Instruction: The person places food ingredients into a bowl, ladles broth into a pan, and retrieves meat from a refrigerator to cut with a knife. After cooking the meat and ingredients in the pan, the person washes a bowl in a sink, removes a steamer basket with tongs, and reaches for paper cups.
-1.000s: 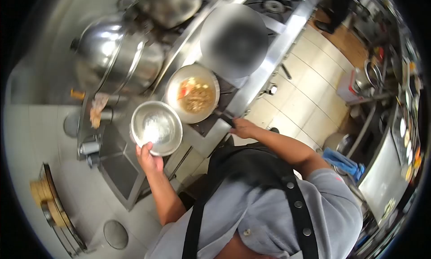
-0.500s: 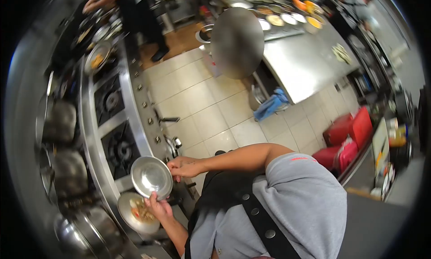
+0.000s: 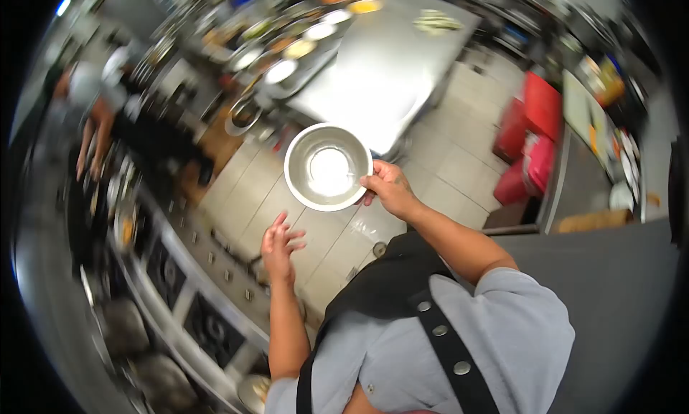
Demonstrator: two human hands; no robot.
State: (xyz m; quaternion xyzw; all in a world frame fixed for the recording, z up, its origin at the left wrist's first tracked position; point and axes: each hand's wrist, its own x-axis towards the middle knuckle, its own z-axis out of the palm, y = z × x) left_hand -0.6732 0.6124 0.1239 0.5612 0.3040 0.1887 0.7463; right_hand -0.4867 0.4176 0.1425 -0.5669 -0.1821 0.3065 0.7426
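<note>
A round metal bowl [image 3: 328, 167] hangs in front of me above the tiled floor, its shiny inside facing up, with no food visible in it. My right hand [image 3: 385, 185] grips the bowl's rim at its right side, thumb over the edge. My left hand [image 3: 280, 243] is raised below and left of the bowl, fingers spread, touching nothing. At the bottom edge, a pan [image 3: 252, 392] with some food in it is partly hidden by my left arm.
A steel worktable [image 3: 387, 62] with bowls of ingredients stands ahead. The stove [image 3: 190, 292] runs along the left. A co-worker [image 3: 90, 98] stands at its far end. Red containers [image 3: 535, 119] and a counter [image 3: 567, 177] are at the right.
The view has swung from the stove toward the worktable. My right hand has let go of the pan handle and taken the bowl's rim. My left hand has released the bowl and opened.
</note>
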